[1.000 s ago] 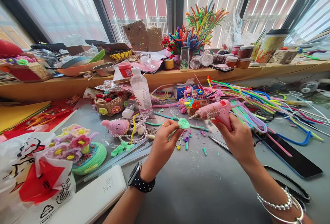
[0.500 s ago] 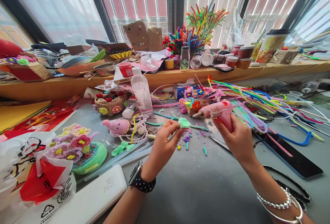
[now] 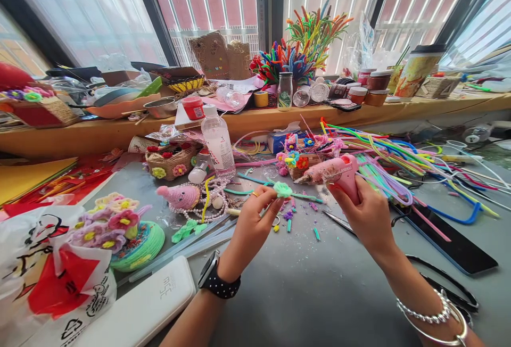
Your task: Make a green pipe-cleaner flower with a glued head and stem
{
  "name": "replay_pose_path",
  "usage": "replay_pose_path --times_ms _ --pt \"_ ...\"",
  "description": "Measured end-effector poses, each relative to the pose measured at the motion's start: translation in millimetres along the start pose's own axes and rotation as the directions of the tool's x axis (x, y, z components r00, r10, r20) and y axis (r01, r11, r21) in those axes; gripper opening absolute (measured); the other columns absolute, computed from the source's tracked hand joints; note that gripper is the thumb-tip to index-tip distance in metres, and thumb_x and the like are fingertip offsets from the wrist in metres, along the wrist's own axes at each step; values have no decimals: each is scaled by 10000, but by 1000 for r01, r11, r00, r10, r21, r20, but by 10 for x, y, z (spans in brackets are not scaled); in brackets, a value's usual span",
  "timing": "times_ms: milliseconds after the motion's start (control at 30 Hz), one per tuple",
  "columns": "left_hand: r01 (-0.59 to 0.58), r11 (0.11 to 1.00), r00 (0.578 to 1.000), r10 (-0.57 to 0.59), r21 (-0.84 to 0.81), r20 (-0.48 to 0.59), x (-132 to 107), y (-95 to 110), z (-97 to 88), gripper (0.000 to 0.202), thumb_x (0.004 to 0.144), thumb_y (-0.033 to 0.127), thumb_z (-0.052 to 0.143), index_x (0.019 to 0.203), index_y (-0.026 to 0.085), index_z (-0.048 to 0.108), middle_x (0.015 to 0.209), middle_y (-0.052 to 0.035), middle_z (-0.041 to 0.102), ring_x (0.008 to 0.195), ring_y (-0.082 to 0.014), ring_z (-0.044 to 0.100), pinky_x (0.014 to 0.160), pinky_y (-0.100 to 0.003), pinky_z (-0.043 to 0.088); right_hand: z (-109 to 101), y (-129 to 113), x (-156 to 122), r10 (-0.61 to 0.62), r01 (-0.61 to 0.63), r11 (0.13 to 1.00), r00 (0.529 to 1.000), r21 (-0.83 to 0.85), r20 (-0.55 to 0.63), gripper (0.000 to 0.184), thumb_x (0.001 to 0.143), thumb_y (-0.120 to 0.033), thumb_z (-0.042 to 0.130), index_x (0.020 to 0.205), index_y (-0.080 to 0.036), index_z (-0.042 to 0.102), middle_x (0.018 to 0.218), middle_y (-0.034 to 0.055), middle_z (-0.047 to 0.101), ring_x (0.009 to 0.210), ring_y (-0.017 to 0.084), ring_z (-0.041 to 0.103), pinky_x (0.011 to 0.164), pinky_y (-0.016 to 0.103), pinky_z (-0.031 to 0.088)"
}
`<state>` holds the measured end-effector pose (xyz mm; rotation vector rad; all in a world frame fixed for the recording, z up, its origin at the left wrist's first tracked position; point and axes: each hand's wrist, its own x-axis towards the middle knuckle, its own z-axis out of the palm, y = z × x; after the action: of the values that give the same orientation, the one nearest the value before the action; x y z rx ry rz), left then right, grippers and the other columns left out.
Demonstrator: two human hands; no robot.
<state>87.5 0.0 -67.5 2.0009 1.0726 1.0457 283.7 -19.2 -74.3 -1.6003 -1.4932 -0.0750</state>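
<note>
Between the fingertips of my left hand (image 3: 258, 215) is a small mint-green fuzzy flower (image 3: 282, 190), pinched at its side above the table. My right hand (image 3: 365, 216) is wrapped around the handle of a pink glue gun (image 3: 339, 173). The gun's nozzle points left toward the green flower, with a gap between them. Below the two hands, short snipped bits of pipe cleaner (image 3: 316, 234) lie scattered on the grey tabletop. Scissors (image 3: 338, 222) rest beside my right hand, partly hidden by it.
A bundle of colourful pipe cleaners (image 3: 403, 163) spreads across the right, over a black tablet (image 3: 459, 240). A clear bottle (image 3: 217, 142) stands behind my left hand. At left are a flower-topped green cake-like piece (image 3: 141, 246), a white power bank (image 3: 167, 294) and a plastic bag (image 3: 51, 278).
Hardly anything differs. Both hands keep their holds on the green flower and the glue gun, and the whole view has shifted very slightly.
</note>
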Motion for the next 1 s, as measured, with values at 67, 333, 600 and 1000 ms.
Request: replay_pose_path --times_ms 67,333,600,1000 --pt "-1 1000 1000 1 2 -1 0 -2 0 228 820 299 384 767 156 554 749 -20 446 725 -124 438 673 -224 342 1 -1 -4 -3 3 1000 1000 0 1 349 746 -469 473 579 -186 354 455 -62 320 420 80 271 403 193 249" --pt "-14 1000 1000 14 -10 -4 -6 11 -7 236 820 292 387 801 154 578 751 -20 455 716 -119 436 666 -221 345 9 18 -8 -13 13 1000 1000 -5 9 344 747 -474 470 590 -188 361 464 -61 319 424 83 270 412 198 254" --pt "-16 1000 1000 16 4 -1 -17 -13 -1 240 821 298 386 811 158 580 760 -22 459 719 -120 435 667 -226 347 16 9 -10 -14 14 1000 1000 -12 4 353 749 -481 460 584 -193 340 456 -63 311 417 85 265 406 199 248" --pt "-20 1000 1000 20 -10 3 -9 -10 -2 243 819 293 394 869 176 601 780 -24 470 728 -123 441 668 -229 353 19 23 -12 -30 29 999 999 -15 -16 356 748 -487 457 581 -194 343 458 -63 309 411 86 263 397 199 250"
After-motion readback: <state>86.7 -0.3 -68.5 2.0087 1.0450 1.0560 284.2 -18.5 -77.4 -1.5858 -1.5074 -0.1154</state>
